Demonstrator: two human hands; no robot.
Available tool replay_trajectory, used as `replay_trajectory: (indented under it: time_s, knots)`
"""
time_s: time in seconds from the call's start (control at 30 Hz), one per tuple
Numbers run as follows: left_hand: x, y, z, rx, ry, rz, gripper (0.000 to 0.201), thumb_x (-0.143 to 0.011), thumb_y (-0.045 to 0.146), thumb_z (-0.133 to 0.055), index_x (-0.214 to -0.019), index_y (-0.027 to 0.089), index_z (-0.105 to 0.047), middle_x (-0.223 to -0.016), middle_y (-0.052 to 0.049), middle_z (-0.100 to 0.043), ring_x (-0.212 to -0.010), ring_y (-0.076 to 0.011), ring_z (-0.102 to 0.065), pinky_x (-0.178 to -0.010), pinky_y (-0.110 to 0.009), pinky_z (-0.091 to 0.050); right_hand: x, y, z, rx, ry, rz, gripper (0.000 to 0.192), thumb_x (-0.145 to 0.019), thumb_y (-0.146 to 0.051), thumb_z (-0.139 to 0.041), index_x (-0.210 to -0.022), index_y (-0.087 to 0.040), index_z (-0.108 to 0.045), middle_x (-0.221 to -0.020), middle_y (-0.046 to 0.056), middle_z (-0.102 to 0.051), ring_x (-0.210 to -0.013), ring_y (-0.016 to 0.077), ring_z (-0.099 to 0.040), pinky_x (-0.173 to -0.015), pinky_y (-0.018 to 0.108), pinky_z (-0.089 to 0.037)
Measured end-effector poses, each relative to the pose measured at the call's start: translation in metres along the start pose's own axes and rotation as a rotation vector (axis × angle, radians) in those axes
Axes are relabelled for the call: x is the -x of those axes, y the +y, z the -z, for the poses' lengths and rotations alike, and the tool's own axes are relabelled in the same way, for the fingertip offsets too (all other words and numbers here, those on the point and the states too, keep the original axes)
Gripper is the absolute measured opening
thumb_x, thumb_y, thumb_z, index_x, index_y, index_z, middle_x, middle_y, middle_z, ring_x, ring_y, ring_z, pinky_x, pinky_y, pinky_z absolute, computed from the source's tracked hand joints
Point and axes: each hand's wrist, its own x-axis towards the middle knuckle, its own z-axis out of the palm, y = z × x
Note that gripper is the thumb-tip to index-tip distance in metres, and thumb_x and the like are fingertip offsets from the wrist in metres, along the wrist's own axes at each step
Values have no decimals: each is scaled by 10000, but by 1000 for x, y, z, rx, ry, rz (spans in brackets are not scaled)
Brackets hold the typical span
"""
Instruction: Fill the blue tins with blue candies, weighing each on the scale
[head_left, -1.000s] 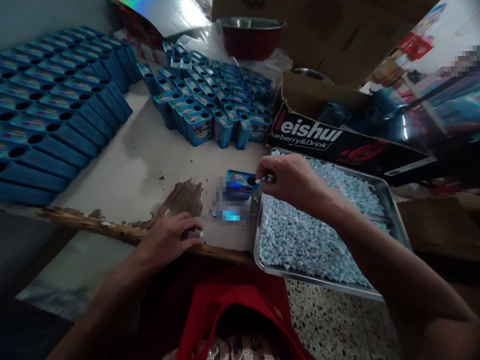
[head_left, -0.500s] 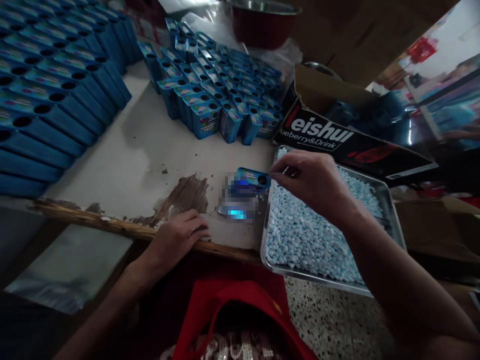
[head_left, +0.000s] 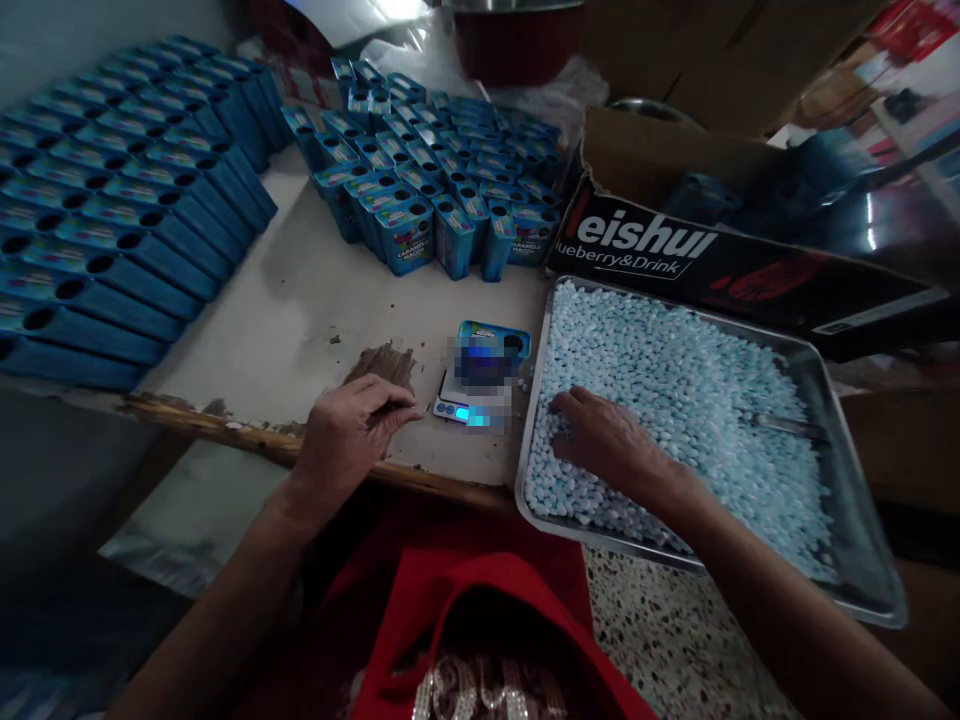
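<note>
Far left: 1 large block of blue boxes point(head_left: 112, 230) lies flat in rows on the table point(head_left: 292, 300), round holes upward; the rows run past the frame edge, so the count cannot be told beyond several dozen. Next, at upper centre, 1 second group of upright blue boxes point(head_left: 442, 170) stands packed close together, also too many and too overlapped to count exactly.

Near the table's worn front edge rests 1 left hand point(head_left: 349, 435), palm down, fingers loosely curled together with the tips touching the tabletop; it holds nothing that can be seen.

Just right of it sits 1 small scale point(head_left: 459, 405) with a lit display. On it lies 1 blue box point(head_left: 495, 345), flat, with 1 round hole at its right end. The middle of this box is blurred.

Directly beside the scale is 1 metal tray point(head_left: 855, 540), overhanging the table's front edge and filled with pale blue candies point(head_left: 675, 390), far too many to count. 1 right hand point(head_left: 611, 450) lies in the tray's near left part, palm down on the candies, fingers slightly spread and pressed among them; whether any are pinched cannot be told.

Behind the tray stands 1 open cardboard carton point(head_left: 675, 250) with white lettering. At the top edge sits 1 red bowl point(head_left: 517, 40).
</note>
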Motion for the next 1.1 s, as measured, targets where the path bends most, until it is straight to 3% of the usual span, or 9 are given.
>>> replay_trajectory:
  time_s: [0.1,0.27,0.47,0.57,0.67,0.77,0.93,1.1]
  knots:
    - [4,17,-5,23,-3,-21,112,-983,303,-792,-959,202,-753,-916,-17,-763,-829,-175,-738,-791,-275,-564,-11,6,7,-70,-20,-8,264,-887,-211,-643,-1131,-158,-729,-989,117,-770,-819,261,-707,-668,330,-417]
    - [25,38,-17,111,-56,-7,61,-953,176,-803,-924,194,-753,-886,0,-757,-807,-154,-741,-768,-249,-563,-4,37,10,-447,94,7,80,-797,-167,-636,-808,-205,-706,-719,6,-706,-639,158,-616,-601,274,-388]
    - [24,61,-31,244,-102,-8,96,-915,106,-822,-938,186,-775,-900,-10,-768,-819,-153,-746,-791,-243,-579,4,48,22,-965,68,-176,190,-788,-334,-778,-903,-183,-788,-588,-6,-697,-531,150,-613,-527,256,-468]
    - [14,72,-35,288,-90,-64,101,-904,105,-834,-921,185,-775,-883,-8,-767,-807,-146,-742,-788,-227,-585,-5,33,44,-1137,140,-73,253,-779,-374,-855,-910,-162,-806,-648,29,-745,-573,154,-667,-573,265,-537]
    - [13,78,-38,309,-75,-99,98,-908,106,-827,-893,186,-771,-851,-3,-761,-774,-137,-739,-775,-212,-597,-20,9,68,-1156,264,107,253,-803,-381,-875,-921,-164,-821,-681,27,-749,-611,162,-701,-584,269,-553]
    - [18,75,-36,298,-66,-74,87,-915,119,-820,-896,193,-777,-831,-2,-756,-730,-135,-733,-735,-211,-603,-40,-12,81,-1022,372,194,180,-850,-328,-833,-949,-178,-840,-680,10,-736,-620,165,-701,-575,272,-535]
    - [13,66,-27,307,-43,-34,109,-913,128,-827,-873,206,-762,-832,-1,-759,-743,-147,-739,-740,-237,-614,-62,-27,85,-882,417,169,155,-829,-293,-830,-932,-183,-862,-702,13,-733,-648,167,-670,-598,286,-510]
    - [-16,78,-40,427,-76,-114,66,-951,149,-800,-932,207,-774,-907,-15,-780,-831,-155,-753,-800,-264,-618,-62,-14,83,-1221,481,80,181,-831,-319,-802,-953,-186,-791,-807,17,-730,-686,148,-672,-645,288,-537]
